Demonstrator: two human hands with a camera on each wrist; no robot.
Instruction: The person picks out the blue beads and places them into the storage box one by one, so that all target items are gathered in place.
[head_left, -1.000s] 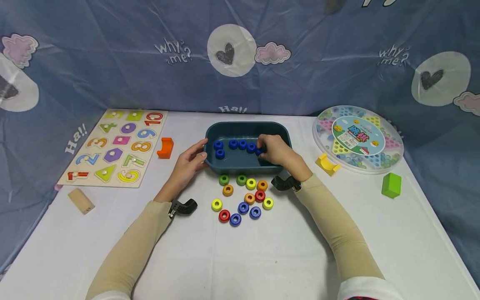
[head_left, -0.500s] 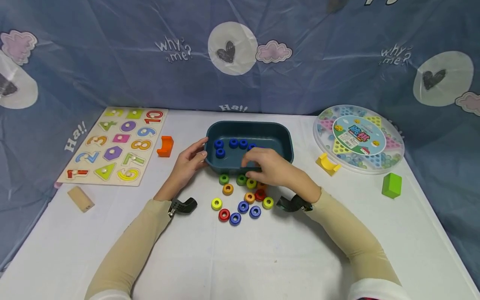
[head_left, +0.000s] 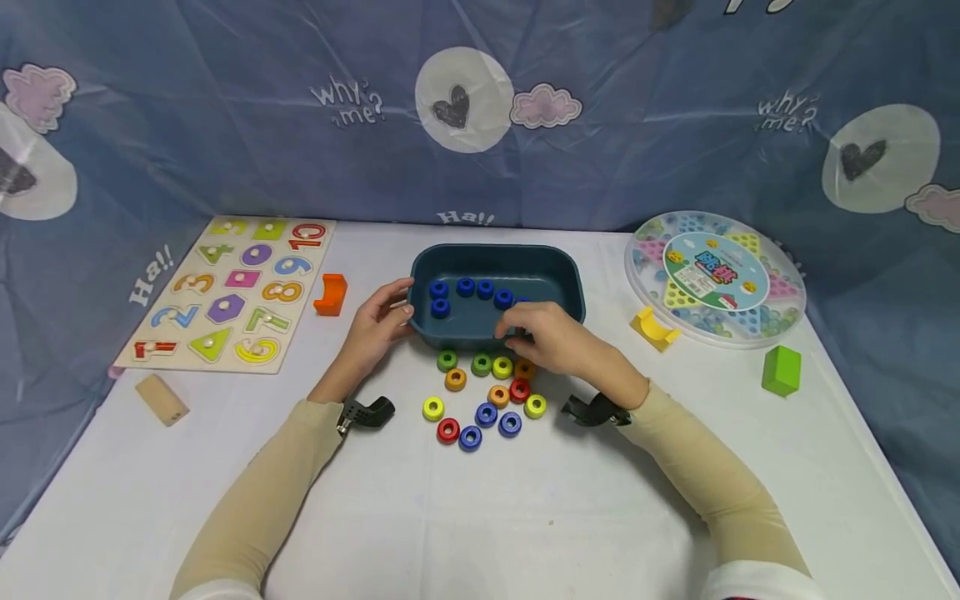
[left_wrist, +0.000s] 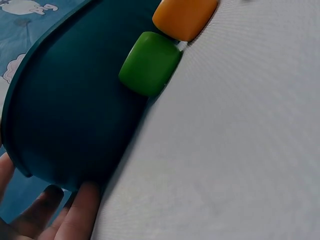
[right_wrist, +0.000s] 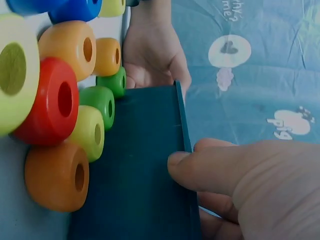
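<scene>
My left hand [head_left: 381, 321] lies along the left end of a dark teal tray [head_left: 555, 265]. In the left wrist view its fingers [left_wrist: 80, 212] touch the tray's outer wall, low down. My right hand [head_left: 547, 337] is over the front rim, toward the right. The right wrist view has its thumb [right_wrist: 180, 165] at the outside of that rim, other fingers behind it partly hidden; no bead shows in its grasp. Several blue ring beads [head_left: 485, 289] lie inside the tray, the rightmost partly covered by my right hand.
Before the tray lie loose ring beads: green [head_left: 447, 361], yellow [head_left: 432, 408], orange [head_left: 455, 380], red [head_left: 447, 431] and blue [head_left: 470, 438]. A number puzzle board [head_left: 225, 304], orange block [head_left: 331, 295] and wooden block [head_left: 161, 400] sit left; a round game box [head_left: 716, 275], yellow arch [head_left: 654, 330] and green block [head_left: 782, 371] right.
My right hand has come from inside the tray back to its front rim, letting go of a blue bead there. Over the last half second it shifts slightly right. My left hand stays put.
</scene>
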